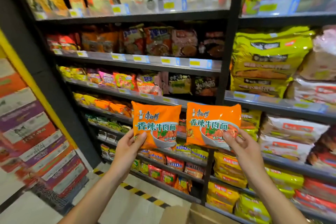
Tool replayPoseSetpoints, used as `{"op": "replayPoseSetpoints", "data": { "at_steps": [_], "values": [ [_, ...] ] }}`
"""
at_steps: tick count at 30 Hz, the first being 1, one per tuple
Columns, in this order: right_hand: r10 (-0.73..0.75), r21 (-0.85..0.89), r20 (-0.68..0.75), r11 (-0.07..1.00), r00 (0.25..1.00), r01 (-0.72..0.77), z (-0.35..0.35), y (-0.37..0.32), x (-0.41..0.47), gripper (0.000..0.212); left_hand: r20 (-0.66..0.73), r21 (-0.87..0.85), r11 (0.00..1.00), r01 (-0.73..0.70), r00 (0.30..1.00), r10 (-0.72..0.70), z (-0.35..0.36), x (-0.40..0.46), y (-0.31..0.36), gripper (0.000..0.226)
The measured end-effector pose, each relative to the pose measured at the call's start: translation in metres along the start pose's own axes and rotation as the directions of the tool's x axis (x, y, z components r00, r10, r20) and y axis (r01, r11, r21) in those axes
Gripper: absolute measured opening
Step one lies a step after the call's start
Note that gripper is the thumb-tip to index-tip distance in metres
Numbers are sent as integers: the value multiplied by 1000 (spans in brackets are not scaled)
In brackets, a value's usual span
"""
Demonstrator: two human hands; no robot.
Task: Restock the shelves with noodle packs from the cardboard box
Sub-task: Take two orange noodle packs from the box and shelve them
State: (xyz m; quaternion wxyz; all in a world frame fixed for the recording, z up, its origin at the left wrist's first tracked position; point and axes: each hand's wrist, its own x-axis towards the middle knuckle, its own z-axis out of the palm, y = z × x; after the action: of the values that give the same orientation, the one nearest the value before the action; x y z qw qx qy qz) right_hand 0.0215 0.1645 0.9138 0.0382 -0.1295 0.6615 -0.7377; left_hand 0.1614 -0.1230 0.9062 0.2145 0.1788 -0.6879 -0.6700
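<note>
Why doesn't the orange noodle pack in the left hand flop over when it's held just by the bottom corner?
The left hand pinches only a lower corner of the orange noodle pack, yet it stands upright, so it is probably stiff inside and light. Its shiny wrapper looks smooth, so it might slip. The block inside could crack if squeezed.

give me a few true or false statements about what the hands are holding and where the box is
1. Each hand holds one orange noodle pack. True: the left hand pinches the left pack at its lower left corner, and the right hand pinches the right pack at its lower right.
2. The two packs are stacked one on top of the other. False: they are side by side, held upright facing the camera.
3. The cardboard box sits on a top shelf. False: it shows at the bottom edge of the view, below the arms.
4. The packs are already on a shelf. False: both are held in front of the shelves.
5. The shelves hold many other packets. True.
</note>
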Motion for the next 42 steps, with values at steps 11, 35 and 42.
{"op": "replayPoseSetpoints", "data": {
  "at_steps": [11,35,42],
  "values": [
    [-143,-18,153,989,978,148,210,-54,-24,17,-179,-124,977,-171,973,147,-205,9,52,35],
    [-119,-67,191,989,974,134,417,-52,20,101,-239,-145,957,-250,948,211,-395,96,78,38],
    [-153,-20,158,987,975,158,445,-36,87,69,-200,-129,962,-241,956,213,-397,183,73,33]
  ]
}}
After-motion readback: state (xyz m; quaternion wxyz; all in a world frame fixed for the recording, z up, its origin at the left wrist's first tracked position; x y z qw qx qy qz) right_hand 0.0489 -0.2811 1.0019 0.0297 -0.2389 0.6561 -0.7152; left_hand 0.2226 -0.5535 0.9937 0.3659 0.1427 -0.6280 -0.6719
